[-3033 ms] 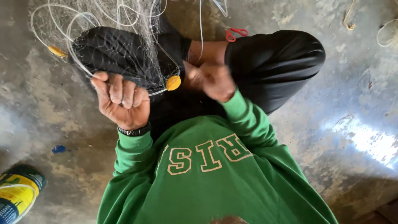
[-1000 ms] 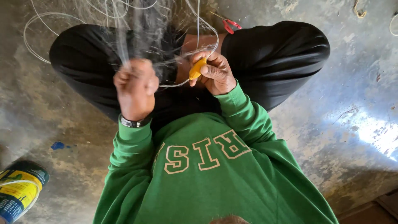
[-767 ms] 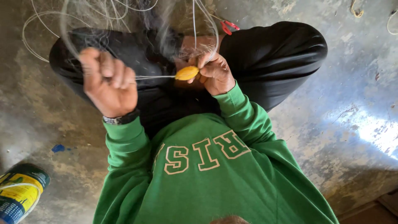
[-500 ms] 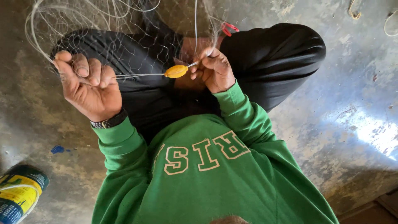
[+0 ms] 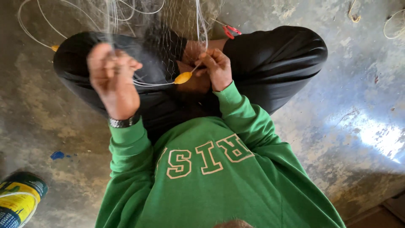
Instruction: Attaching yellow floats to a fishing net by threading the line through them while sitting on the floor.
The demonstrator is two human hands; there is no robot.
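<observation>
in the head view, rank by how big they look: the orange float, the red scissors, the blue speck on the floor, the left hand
1. left hand, by far the largest, though it is raised nearer the camera and blurred
2. orange float
3. red scissors, only the handles show, so it is close to the float
4. blue speck, smallest

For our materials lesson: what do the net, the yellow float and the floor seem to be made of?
Net: thin clear plastic line, likely nylon; see-through and glinting.
Float: smooth, slightly shiny, probably plastic or foam.
Floor: bare concrete, grey, stained, worn to a sheen.

Net-mending spot: bare concrete floor, fishing net.
</observation>
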